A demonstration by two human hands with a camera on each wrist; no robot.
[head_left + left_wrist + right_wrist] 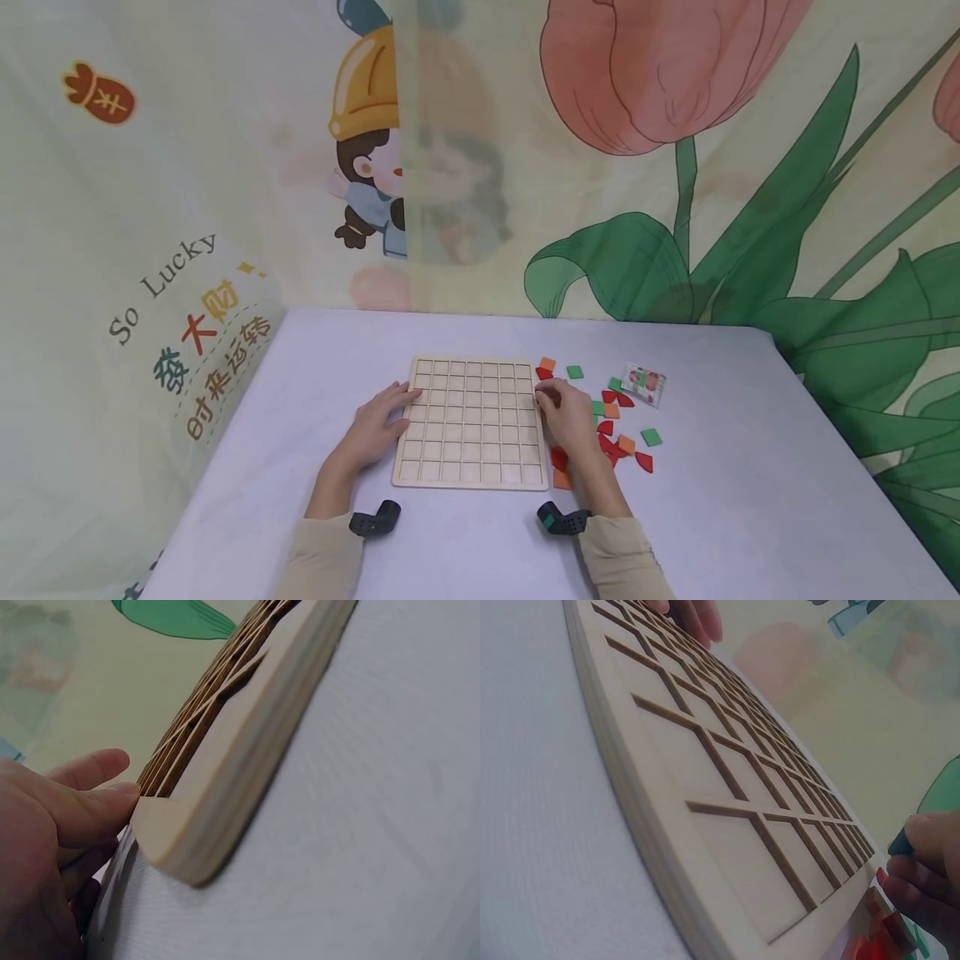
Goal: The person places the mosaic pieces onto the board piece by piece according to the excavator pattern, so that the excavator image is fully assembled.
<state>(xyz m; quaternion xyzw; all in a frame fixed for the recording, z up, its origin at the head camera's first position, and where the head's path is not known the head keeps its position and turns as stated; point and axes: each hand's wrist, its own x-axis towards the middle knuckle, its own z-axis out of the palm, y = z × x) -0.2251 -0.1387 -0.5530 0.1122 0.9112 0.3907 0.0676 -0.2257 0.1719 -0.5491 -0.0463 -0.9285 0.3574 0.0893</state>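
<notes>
A pale wooden grid board [471, 425], divided into square cells, lies flat on the table. My left hand [380, 421] rests at its left edge with fingers fairly straight, fingertips on the rim; in the left wrist view the thumb [97, 814] meets the edge near a corner. By the board's right edge, my right hand [567, 412] pinches a small dark green piece [901, 843] between thumb and fingers; its full shape is hidden by them. Loose pieces lie around this hand, among them a red piece [644, 462], a green square tile [651, 437] and an orange square tile [547, 364].
A small printed picture packet [643, 384] lies behind the loose pieces at the right. The white table [750, 500] reaches back to a wall cloth [465, 167] printed with a tulip and a cartoon figure. A black wrist device [375, 518] sits by each sleeve.
</notes>
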